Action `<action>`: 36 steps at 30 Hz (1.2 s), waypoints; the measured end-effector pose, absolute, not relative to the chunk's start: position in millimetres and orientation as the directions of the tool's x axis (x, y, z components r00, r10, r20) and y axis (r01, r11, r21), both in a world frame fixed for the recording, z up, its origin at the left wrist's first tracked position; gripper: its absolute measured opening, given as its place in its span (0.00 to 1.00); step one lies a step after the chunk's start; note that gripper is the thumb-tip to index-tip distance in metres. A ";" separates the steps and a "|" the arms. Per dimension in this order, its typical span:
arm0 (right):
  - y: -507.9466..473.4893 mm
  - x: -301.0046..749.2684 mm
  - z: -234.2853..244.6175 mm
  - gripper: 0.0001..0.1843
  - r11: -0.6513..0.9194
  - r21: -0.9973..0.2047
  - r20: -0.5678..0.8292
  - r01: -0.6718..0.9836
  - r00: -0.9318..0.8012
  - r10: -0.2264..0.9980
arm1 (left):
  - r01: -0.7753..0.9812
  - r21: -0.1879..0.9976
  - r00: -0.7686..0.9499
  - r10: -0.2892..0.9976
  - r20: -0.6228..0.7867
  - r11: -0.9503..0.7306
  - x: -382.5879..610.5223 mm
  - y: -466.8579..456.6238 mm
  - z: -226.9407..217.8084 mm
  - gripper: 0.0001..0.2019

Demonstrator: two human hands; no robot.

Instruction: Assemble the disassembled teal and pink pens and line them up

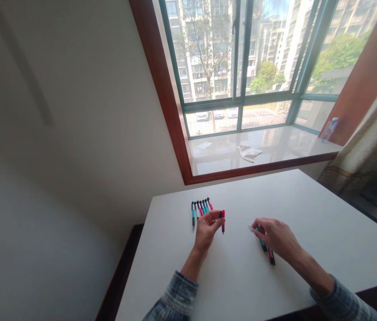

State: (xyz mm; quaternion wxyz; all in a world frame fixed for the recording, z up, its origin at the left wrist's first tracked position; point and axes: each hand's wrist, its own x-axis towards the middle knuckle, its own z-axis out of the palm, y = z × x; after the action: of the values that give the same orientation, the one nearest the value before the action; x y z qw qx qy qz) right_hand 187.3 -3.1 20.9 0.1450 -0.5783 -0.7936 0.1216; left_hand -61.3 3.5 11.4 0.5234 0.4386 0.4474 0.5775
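On a white table (308, 214), my left hand (206, 229) pinches a red pen (223, 221) between its fingertips, holding it upright just above the surface. Behind that hand, a row of several red and teal pens (200, 207) lies side by side. My right hand (275, 238) rests on the table with its fingers curled over a small bunch of pens (266, 248), teal and red, whose ends stick out from under the palm toward me.
A wide white windowsill (275, 149) behind the table holds a crumpled cloth (249, 153), a paper slip (203, 145) and a plastic bottle (329, 129). A curtain (369, 147) hangs at the right. A plain wall is at the left.
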 end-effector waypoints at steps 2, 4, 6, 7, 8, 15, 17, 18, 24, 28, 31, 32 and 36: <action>0.3 189.1 23.2 0.09 0.342 -0.378 0.104 0.861 -0.327 0.939 | -0.207 0.977 -0.071 0.997 0.040 -0.054 -61.4 3.2 12.0 0.16; 3.4 191.3 25.6 0.09 0.389 -0.372 0.133 0.843 -0.366 0.921 | -0.200 0.978 -0.070 0.997 0.043 -0.056 -61.4 3.1 12.5 0.17; 5.2 192.6 27.9 0.08 0.411 -0.350 0.150 0.842 -0.382 0.912 | -0.194 0.979 -0.066 0.997 0.048 -0.061 -61.5 3.1 12.8 0.17; 5.4 192.7 29.0 0.07 0.411 -0.339 0.149 0.847 -0.383 0.912 | -0.192 0.979 -0.065 0.997 0.051 -0.062 -61.6 3.1 12.8 0.17; 5.2 192.3 29.8 0.07 0.405 -0.326 0.138 0.854 -0.381 0.914 | -0.191 0.979 -0.063 0.997 0.053 -0.064 -61.7 3.2 12.9 0.17; -3.3 181.4 29.4 0.14 0.326 -0.239 0.010 0.915 -0.333 0.943 | -0.182 0.981 -0.059 0.997 0.051 -0.061 -62.0 2.5 14.1 0.17; -3.9 179.2 28.0 0.13 0.309 -0.221 0.004 0.925 -0.316 0.949 | -0.174 0.983 -0.057 0.997 0.052 -0.061 -62.0 2.1 15.0 0.17; -3.8 178.6 27.3 0.13 0.299 -0.215 -0.002 0.930 -0.307 0.952 | -0.169 0.984 -0.054 0.997 0.054 -0.062 -62.1 1.9 15.5 0.17; -1.1 177.0 24.0 0.12 0.245 -0.186 -0.086 0.952 -0.264 0.961 | -0.157 0.985 -0.050 0.997 0.060 -0.067 -62.5 1.3 17.8 0.16; 0.6 173.6 23.2 0.11 0.229 -0.184 -0.109 0.956 -0.251 0.962 | -0.164 0.984 -0.050 0.997 0.063 -0.070 -62.7 1.5 16.8 0.16; 0.8 171.0 21.9 0.10 0.212 -0.189 -0.116 0.959 -0.236 0.965 | -0.173 0.982 -0.054 0.997 0.063 -0.071 -63.2 2.1 14.8 0.16; 0.5 170.2 21.3 0.09 0.201 -0.188 -0.124 0.961 -0.226 0.966 | -0.173 0.982 -0.055 0.996 0.064 -0.072 -63.4 2.4 14.1 0.16; -2.1 167.4 20.2 0.09 0.168 -0.170 -0.148 0.971 -0.193 0.970 | -0.174 0.982 -0.055 0.996 0.063 -0.072 -63.4 3.5 12.5 0.16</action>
State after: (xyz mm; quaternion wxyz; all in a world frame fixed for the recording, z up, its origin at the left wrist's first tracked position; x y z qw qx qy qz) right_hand 167.4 -2.1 20.2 -0.0025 -0.6351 -0.7641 0.1132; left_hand -63.4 3.5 12.5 0.5124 0.4582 0.4489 0.5710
